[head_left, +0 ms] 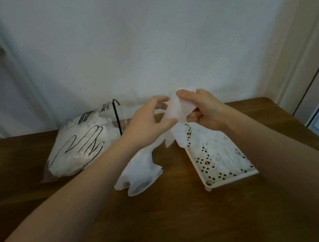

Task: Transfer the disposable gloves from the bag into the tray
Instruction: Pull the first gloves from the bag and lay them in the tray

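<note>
A clear plastic bag [80, 147] printed with a black hand outline lies on the table at the left, stuffed with white gloves. A cream perforated tray [231, 178] sits to the right, with thin gloves [223, 152] lying in it. Above the tray's far end, my left hand [150, 122] and my right hand [203, 111] pinch a translucent disposable glove [176, 113] between them; its lower part hangs down onto the tray's far end. Another white glove [138, 173] lies loose on the table between bag and tray, under my left forearm.
The brown wooden table [172, 225] runs up to a white wall at the back. A door frame stands at the right, and a cabinet with a shelf at the left.
</note>
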`<state>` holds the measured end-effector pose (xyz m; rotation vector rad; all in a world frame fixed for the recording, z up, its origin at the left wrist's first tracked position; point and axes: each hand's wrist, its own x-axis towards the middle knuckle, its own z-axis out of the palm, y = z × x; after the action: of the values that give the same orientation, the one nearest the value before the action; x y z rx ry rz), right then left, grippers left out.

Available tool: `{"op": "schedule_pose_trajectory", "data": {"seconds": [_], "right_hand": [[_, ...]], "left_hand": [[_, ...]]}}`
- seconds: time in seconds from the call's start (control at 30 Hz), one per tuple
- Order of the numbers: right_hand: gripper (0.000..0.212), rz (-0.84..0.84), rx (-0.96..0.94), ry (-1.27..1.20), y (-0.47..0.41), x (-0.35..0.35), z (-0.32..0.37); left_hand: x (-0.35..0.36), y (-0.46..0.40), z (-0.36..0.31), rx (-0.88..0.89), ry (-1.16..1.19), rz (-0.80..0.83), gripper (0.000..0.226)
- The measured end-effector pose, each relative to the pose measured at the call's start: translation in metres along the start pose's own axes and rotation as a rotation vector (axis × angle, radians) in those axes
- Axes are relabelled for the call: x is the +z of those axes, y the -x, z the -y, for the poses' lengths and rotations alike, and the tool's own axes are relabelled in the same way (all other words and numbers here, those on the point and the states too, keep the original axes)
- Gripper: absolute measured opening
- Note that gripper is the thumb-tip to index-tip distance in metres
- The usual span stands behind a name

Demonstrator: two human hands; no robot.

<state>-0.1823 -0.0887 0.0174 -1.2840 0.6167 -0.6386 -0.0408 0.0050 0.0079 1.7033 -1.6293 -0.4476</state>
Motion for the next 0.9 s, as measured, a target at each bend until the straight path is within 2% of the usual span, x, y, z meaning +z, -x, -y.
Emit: {"op": "schedule_pose_trajectory", "data": {"seconds": [0.07, 0.13, 0.23, 0.33, 0.43, 0.53, 0.6, 0.67, 0.73, 0.8, 0.9], "right_hand": [[0.031, 0.006, 0.022, -0.035, 0.006, -0.003, 0.008], [0.032, 0.092, 0.056, -0.089, 0.012, -0.011, 0.014], [0.042, 0.171, 0.082, -0.191, 0.022, -0.027, 0.021], [0.008, 0.061, 0.022, -0.175, 0.031, -0.039, 0.026], [0.006, -0.015, -0.034, -0.178, 0.035, -0.044, 0.028], [0.015, 0.001, -0.052, -0.167, 0.037, -0.040, 0.027], [0.016, -0.038, -0.042, -0.171, 0.040, -0.036, 0.030], [0.023, -0.049, -0.005, -0.192, 0.044, -0.038, 0.034], [0.030, -0.072, 0.022, -0.201, 0.051, -0.044, 0.038], [0.026, -0.111, 0.016, -0.215, 0.058, -0.055, 0.043], [0.017, -0.123, -0.021, -0.204, 0.069, -0.077, 0.050]], "left_hand": [[0.004, -0.003, -0.017, -0.037, 0.236, 0.013, 0.029], [0.007, -0.005, -0.025, -0.081, 0.406, 0.020, 0.008], [0.006, -0.006, -0.027, -0.175, 0.650, 0.080, 0.023], [0.006, -0.005, -0.025, -0.301, 0.869, 0.215, 0.024], [0.008, -0.002, -0.029, -0.374, 0.934, 0.324, 0.024], [0.016, -0.004, -0.042, -0.333, 0.980, 0.339, 0.024], [0.023, -0.006, -0.055, -0.270, 0.864, 0.299, 0.033], [0.032, -0.007, -0.067, -0.223, 0.699, 0.254, 0.026], [0.041, -0.009, -0.075, -0.179, 0.642, 0.223, 0.023], [0.048, -0.010, -0.081, -0.163, 0.698, 0.262, 0.028], [0.058, -0.014, -0.085, -0.243, 0.859, 0.432, 0.041]]}}
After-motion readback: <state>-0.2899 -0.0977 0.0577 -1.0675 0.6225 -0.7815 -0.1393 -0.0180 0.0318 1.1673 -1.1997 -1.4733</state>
